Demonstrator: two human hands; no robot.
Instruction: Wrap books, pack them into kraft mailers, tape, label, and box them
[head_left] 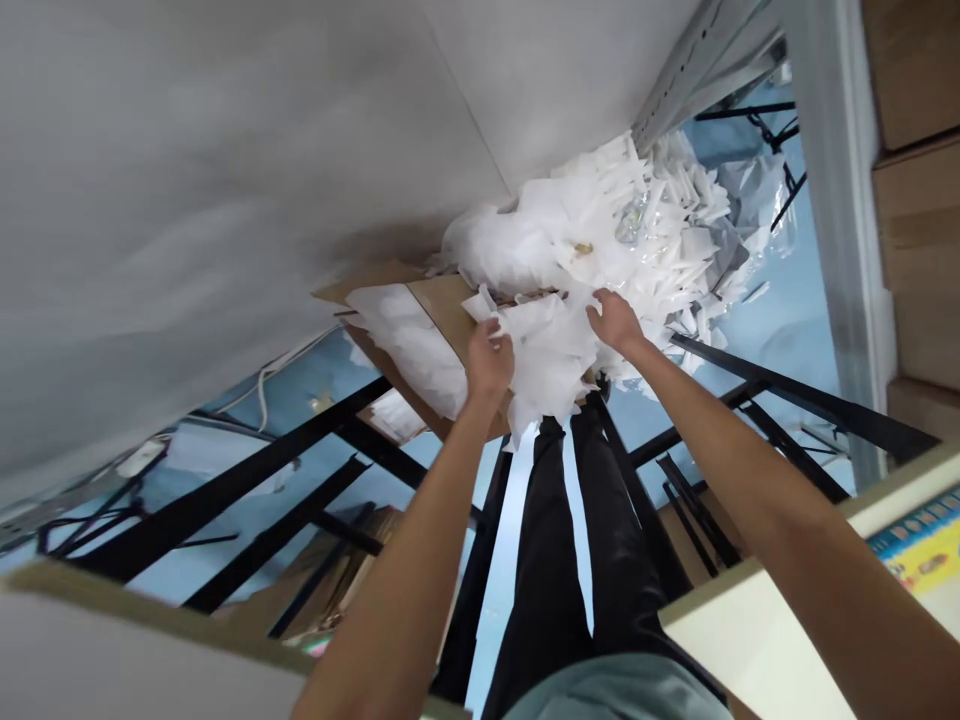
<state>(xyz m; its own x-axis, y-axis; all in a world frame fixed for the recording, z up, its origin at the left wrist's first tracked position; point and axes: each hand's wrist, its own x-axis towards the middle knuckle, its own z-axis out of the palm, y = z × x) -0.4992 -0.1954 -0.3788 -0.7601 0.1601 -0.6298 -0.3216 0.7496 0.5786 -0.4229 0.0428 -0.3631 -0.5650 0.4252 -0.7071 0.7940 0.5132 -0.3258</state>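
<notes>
So, the L hand (491, 362) is at the near L edge of the loose white sheets (546, 365). Its fingers are bent, w/ the thumb close by; can't tell if they pinch a sheet, as the view is a bit blurry. The R hand (618, 322) is at the R side of the same sheets, palm down, fingers a bit spread, thumb apart.

The loose white sheets lie btwn the hands, partly on a brown cardboard piece (448, 312). More white paper (406, 335) sits on its L part. A big paper pile (675, 225) is just past the R hand, above the blue floor (787, 350). Black bars (247, 480) stick out on both sides.
</notes>
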